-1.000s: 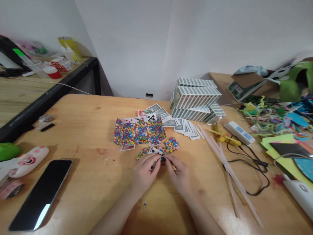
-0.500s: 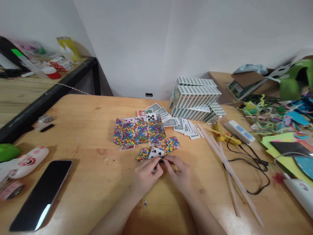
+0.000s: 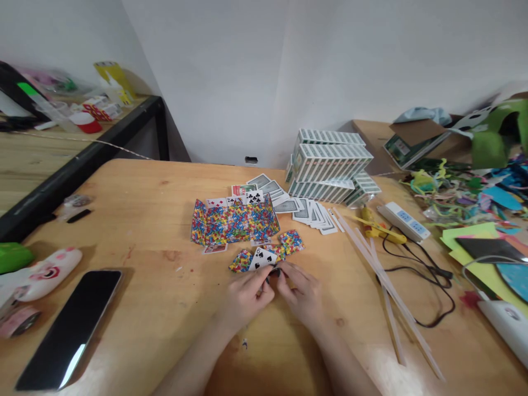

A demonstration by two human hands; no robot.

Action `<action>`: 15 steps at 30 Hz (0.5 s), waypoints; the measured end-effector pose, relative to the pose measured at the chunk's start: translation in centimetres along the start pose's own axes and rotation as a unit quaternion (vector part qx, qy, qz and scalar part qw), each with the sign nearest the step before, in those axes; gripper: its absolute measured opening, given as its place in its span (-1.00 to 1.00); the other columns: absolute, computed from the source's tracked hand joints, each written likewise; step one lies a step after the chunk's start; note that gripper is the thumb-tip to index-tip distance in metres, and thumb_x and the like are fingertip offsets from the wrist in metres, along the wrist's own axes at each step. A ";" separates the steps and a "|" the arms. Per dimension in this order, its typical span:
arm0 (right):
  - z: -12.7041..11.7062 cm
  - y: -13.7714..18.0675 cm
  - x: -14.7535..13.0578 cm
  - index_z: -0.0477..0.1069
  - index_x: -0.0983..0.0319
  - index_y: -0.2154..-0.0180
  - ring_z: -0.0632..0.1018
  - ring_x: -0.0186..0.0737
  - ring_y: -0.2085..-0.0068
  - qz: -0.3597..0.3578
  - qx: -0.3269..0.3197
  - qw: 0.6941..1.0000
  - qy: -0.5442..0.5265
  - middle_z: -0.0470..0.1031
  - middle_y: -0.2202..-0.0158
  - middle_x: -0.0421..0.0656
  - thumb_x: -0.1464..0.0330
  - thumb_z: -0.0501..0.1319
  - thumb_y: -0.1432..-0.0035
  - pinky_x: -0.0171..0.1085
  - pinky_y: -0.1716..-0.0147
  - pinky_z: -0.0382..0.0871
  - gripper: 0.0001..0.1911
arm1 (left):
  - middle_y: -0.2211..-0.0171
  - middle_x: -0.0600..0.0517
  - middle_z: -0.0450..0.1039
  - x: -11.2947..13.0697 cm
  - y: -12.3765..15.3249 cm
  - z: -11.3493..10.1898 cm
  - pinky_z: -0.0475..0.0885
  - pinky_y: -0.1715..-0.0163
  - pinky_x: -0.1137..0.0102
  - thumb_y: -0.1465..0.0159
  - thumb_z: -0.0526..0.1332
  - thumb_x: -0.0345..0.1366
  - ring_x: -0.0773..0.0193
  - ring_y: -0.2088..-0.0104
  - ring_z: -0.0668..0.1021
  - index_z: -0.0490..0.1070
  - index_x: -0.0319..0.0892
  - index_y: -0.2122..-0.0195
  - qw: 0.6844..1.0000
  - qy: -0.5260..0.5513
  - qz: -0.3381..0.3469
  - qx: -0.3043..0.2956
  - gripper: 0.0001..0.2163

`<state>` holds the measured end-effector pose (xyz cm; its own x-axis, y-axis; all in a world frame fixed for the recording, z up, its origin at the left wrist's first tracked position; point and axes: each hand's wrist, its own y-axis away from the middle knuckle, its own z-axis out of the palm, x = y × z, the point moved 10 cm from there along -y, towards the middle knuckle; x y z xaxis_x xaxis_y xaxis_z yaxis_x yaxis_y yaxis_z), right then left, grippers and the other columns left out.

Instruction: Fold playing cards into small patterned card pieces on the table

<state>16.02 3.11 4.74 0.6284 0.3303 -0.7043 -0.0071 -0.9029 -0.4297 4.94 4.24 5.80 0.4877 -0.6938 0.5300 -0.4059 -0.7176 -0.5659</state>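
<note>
My left hand and my right hand meet at the middle of the wooden table, fingers pinched together on a folded playing card showing black spades. The card joins small pieces covered in colourful patterned paper. Just beyond stands a low open box made of cards wrapped in the same colourful paper. Loose playing cards lie fanned behind it.
Stacked card packs stand at the back. Glue sticks, a yellow glue gun and a power strip with black cable lie right. A phone and a pink toy lie left. Craft scraps crowd the far right.
The hands have drawn a little closer together and lifted the spade card, so its face shows more. Everything else stays put.
</note>
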 end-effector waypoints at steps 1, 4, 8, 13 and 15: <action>0.0 0.0 0.0 0.43 0.22 0.19 0.57 -0.20 0.32 0.001 -0.003 1.000 -0.005 0.55 0.32 -0.05 0.45 0.08 -0.13 -0.28 0.31 0.48 -0.77 | 0.33 -0.04 0.56 -0.1 0.0 0.0 0.48 0.29 0.51 -0.09 0.06 -0.52 0.33 0.39 0.58 0.39 -0.21 0.13 1.000 0.005 0.002 -0.004 -0.68; 0.3 -0.1 0.2 0.40 0.22 0.16 0.56 -0.23 0.30 -0.002 -0.018 1.000 -0.024 0.53 0.30 -0.05 0.47 0.04 -0.15 -0.29 0.31 0.47 -0.75 | 0.37 -0.03 0.56 -0.6 -0.3 -0.1 0.49 0.33 0.49 -0.08 0.06 -0.50 0.32 0.43 0.57 0.42 -0.22 0.13 0.999 0.022 -0.005 -0.031 -0.67; 0.8 -0.2 0.1 0.34 0.22 0.08 0.54 -0.24 0.26 -0.034 -0.040 0.998 -0.038 0.51 0.27 -0.05 0.49 0.01 -0.16 -0.29 0.27 0.45 -0.70 | 0.40 0.00 0.56 -2.4 -0.5 0.7 0.46 0.47 0.57 -0.07 0.05 -0.51 0.39 0.50 0.54 0.45 -0.20 0.15 0.989 0.067 -0.062 -0.118 -0.66; 1.1 -0.2 0.4 0.31 0.19 0.04 0.54 -0.25 0.27 -0.030 -0.053 0.997 -0.039 0.50 0.28 -0.08 0.50 0.00 -0.17 -0.29 0.26 0.45 -0.67 | 0.32 0.03 0.55 -3.4 -0.2 1.1 0.42 0.50 0.60 -0.08 0.05 -0.52 0.41 0.44 0.54 0.40 -0.14 0.06 0.975 0.112 -0.105 -0.162 -0.60; 0.8 -0.3 0.8 0.33 0.20 0.07 0.55 -0.25 0.28 -0.014 -0.045 0.998 -0.046 0.51 0.30 -0.09 0.49 0.01 -0.16 -0.29 0.26 0.44 -0.70 | 0.31 0.03 0.55 -3.6 -0.2 1.0 0.42 0.50 0.59 -0.09 0.06 -0.51 0.40 0.45 0.54 0.41 -0.14 0.07 0.973 0.121 -0.118 -0.155 -0.62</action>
<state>15.85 3.85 3.85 0.5537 0.3756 -0.7432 0.0811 -0.9126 -0.4008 4.04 6.94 3.38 0.4144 -0.4753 0.7761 -0.5365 -0.8164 -0.2135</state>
